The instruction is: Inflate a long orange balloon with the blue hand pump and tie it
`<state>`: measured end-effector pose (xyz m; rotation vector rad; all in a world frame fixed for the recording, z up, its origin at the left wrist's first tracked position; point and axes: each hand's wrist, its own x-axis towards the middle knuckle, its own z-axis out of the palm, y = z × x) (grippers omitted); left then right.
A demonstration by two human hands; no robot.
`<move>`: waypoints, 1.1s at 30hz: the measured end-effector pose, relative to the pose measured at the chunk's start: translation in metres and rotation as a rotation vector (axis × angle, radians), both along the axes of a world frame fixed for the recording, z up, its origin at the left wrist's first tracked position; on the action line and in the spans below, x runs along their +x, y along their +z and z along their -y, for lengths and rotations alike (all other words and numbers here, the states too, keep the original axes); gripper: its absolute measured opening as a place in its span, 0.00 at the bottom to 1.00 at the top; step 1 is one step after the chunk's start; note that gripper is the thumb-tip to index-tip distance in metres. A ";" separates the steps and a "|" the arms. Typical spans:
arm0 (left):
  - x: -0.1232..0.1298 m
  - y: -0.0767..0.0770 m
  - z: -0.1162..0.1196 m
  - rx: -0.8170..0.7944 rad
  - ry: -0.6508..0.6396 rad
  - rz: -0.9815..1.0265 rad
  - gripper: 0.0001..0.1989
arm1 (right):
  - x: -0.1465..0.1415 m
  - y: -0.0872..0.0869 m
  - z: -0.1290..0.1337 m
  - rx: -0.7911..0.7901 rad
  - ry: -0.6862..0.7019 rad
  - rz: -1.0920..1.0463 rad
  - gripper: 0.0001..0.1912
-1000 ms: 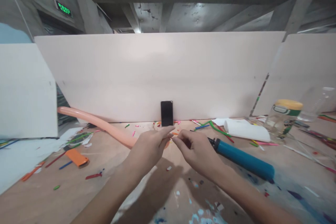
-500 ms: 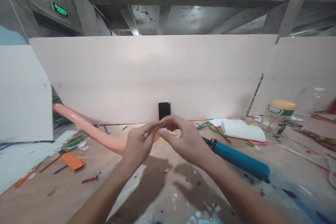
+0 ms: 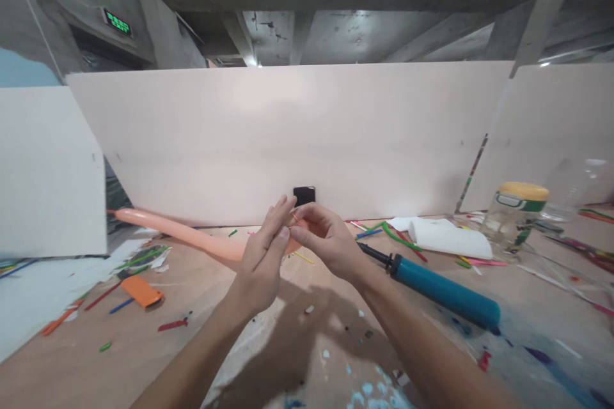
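A long inflated orange-pink balloon (image 3: 185, 234) stretches from the left of the table to my hands, its thin uninflated tip pointing left. My left hand (image 3: 266, 255) is wrapped round the balloon near its right end, the fingers mostly straight and pointing up and away. Beside it, my right hand (image 3: 323, 239) pinches the balloon's narrow end between thumb and fingers, where a thin strand shows. The exact grip between the fingertips is partly hidden. A black phone (image 3: 304, 195) leans on the white panel just beyond my hands.
A blue hand pump (image 3: 446, 291) lies to the right of my forearm. Behind it are a white paper roll (image 3: 451, 239) and a yellow-lidded jar (image 3: 515, 214). At left lies an orange box-cutter-like object (image 3: 142, 292). Scraps and uninflated balloons litter the table before the white panel (image 3: 307, 134).
My left fingers have straightened and risen from a pinch. The balloon's far left end has dropped lower. My right hand stays close to the balloon's end, and the view has shifted slightly.
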<state>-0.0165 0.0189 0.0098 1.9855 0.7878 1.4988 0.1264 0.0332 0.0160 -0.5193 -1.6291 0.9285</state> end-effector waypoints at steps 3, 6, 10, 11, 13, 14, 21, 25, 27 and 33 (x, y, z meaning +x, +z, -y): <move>0.003 0.000 0.002 -0.018 -0.028 0.060 0.21 | -0.002 0.000 0.004 0.049 -0.052 0.024 0.08; 0.007 -0.001 0.003 -0.042 -0.047 0.081 0.20 | -0.008 0.001 0.008 0.079 -0.105 0.001 0.07; 0.010 -0.006 0.004 0.032 -0.054 -0.001 0.21 | -0.012 0.004 0.010 0.042 -0.087 -0.046 0.07; 0.011 -0.009 0.004 0.046 -0.050 -0.019 0.22 | -0.010 0.005 0.010 0.027 -0.081 -0.035 0.07; 0.011 -0.013 0.005 0.041 -0.042 -0.041 0.24 | -0.006 0.006 0.009 -0.020 -0.081 0.012 0.09; 0.011 -0.015 0.005 0.030 -0.038 -0.051 0.25 | -0.003 0.007 0.009 -0.048 -0.085 0.037 0.09; 0.005 -0.011 0.008 0.189 -0.081 -0.223 0.36 | 0.012 0.008 0.011 -0.070 -0.290 0.169 0.15; 0.000 -0.001 0.017 0.112 -0.139 -0.267 0.36 | 0.015 0.008 0.017 0.076 -0.295 0.190 0.14; -0.003 0.004 0.023 0.080 -0.142 -0.295 0.36 | 0.017 0.008 0.021 0.156 -0.312 0.225 0.13; -0.007 0.015 0.039 0.074 -0.026 -0.466 0.39 | 0.021 0.007 0.023 0.556 -0.658 0.361 0.13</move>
